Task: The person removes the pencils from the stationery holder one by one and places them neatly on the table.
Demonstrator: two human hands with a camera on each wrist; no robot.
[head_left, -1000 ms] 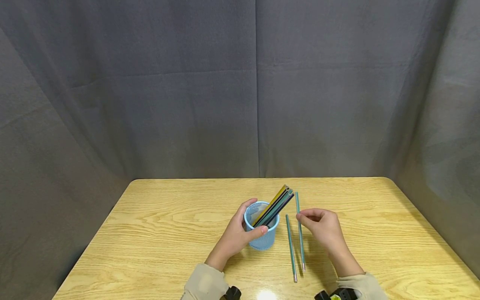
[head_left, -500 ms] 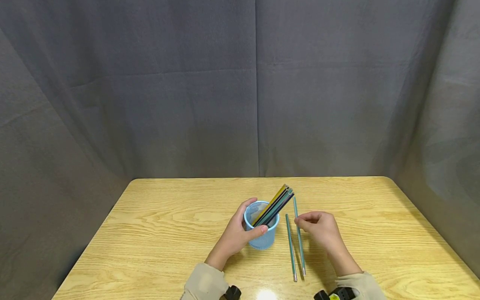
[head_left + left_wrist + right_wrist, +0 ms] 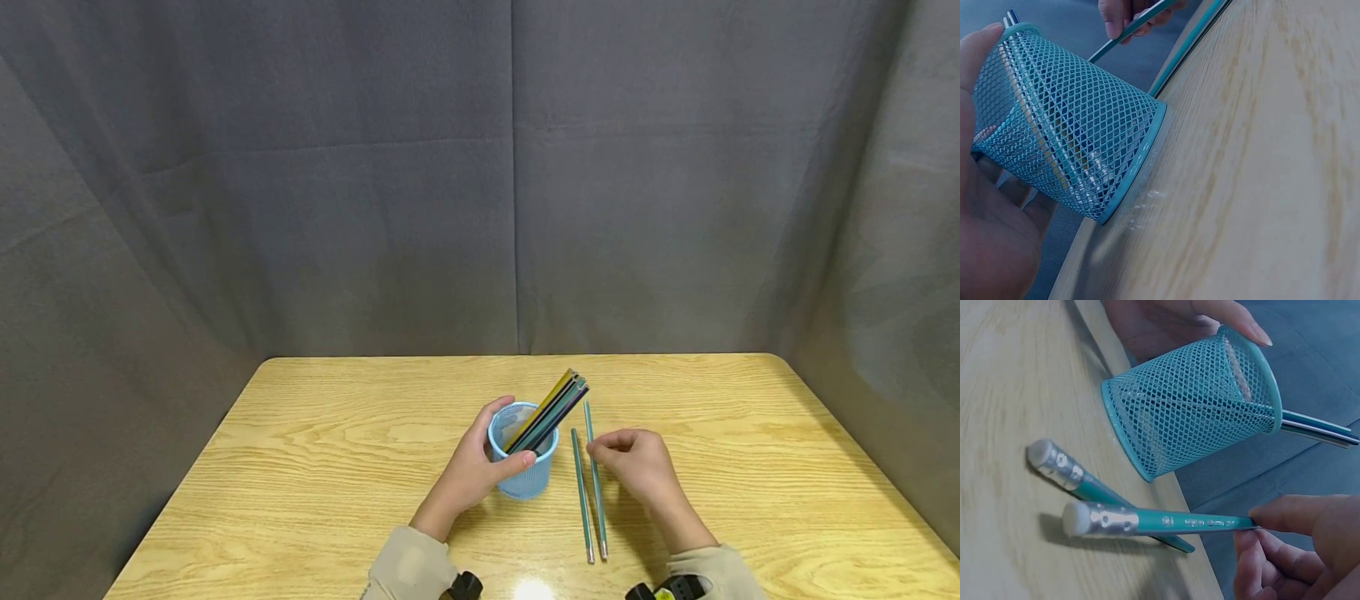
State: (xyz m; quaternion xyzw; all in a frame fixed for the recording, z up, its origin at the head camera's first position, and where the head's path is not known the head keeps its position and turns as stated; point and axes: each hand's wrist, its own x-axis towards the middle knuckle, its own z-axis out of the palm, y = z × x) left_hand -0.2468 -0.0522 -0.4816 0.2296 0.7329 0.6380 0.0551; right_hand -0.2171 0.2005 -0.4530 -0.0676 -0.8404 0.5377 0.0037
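Note:
My left hand (image 3: 471,473) grips a light blue mesh pencil cup (image 3: 525,481), thumb at the near rim and fingers round the far side. Several pencils (image 3: 551,416), yellow, green and dark, lean in the cup toward the right. Between thumb and fingertips, my right hand (image 3: 640,468) pinches a green pencil (image 3: 597,500), its white eraser end toward me. Just left of it another green pencil (image 3: 582,493) lies on the table, eraser end also toward me. In the right wrist view the held pencil (image 3: 1179,521) overlaps the lying pencil (image 3: 1094,489).
The wooden table (image 3: 337,467) extends to both sides of the hands. Grey cloth (image 3: 375,250) hangs behind it and at the left and right. Dark devices (image 3: 678,588) are strapped at the wrists over beige sleeves (image 3: 412,567).
My right hand has drawn slightly toward me and left, bringing its green pencil closer to the one lying on the table. My left hand and the cup stay in place.

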